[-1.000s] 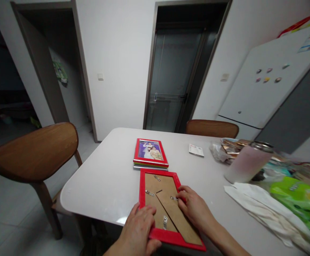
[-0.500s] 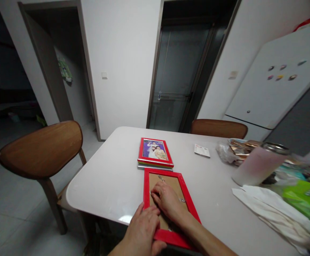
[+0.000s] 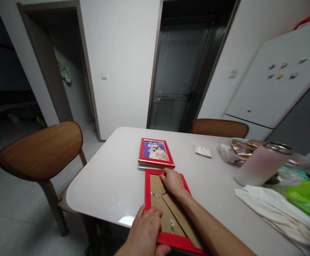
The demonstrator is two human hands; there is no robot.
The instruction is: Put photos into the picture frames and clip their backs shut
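A red picture frame [image 3: 176, 241] lies back side up at the near edge of the table, showing its brown backing board [image 3: 157, 182]. My left hand [image 3: 145, 227] grips the frame's lower left corner, thumb at the near edge and fingers over the side. At the far end of the backing, my right hand [image 3: 173, 183] has its fingers pinched together by the top edge, hiding the clip there. A metal clip [image 3: 155, 195] at the left and another clip [image 3: 172, 226] near the bottom are visible. Just beyond sits a stack of frames, topped by a red-framed photo [image 3: 155, 151].
A small white card [image 3: 203, 150] lies on the white table [image 3: 104, 177]. To the right stand a pink-white tumbler [image 3: 263, 163], white cloth [image 3: 274, 209], a green packet [image 3: 308, 197] and plastic bags. Wooden chairs are at the left [image 3: 42, 149] and the far side [image 3: 220, 128].
My right hand has moved from the left clip up to the top edge of the frame. The left clip now lies across the backing edge in plain view. My left hand stays put.
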